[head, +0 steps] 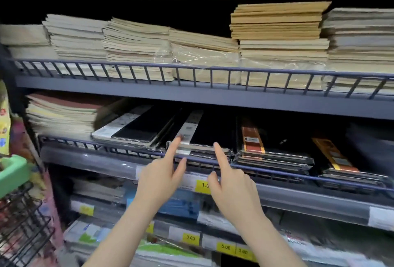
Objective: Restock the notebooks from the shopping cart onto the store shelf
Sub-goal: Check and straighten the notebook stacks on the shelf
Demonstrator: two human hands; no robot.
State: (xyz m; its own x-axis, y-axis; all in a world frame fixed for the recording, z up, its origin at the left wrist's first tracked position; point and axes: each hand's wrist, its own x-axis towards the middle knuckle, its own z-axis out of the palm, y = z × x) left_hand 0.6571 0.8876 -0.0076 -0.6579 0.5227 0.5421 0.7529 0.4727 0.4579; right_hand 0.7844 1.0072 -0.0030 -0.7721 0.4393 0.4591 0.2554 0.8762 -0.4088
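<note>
A stack of black notebooks (204,138) with a white label strip lies on the middle shelf (213,161), behind its blue wire rail. My left hand (162,172) reaches up with the index finger straight, its tip touching the stack's front left edge. My right hand (230,181) points its index finger at the stack's front right edge. Neither hand holds anything. Another black stack (138,128) lies just to the left, and black notebooks with orange bands (266,149) lie to the right.
The top shelf (191,91) carries several piles of beige and brown notebooks (277,38). Lower shelves hold wrapped stationery behind yellow price tags (202,185). A black wire cart (21,224) and a green basket (12,172) stand at the left edge.
</note>
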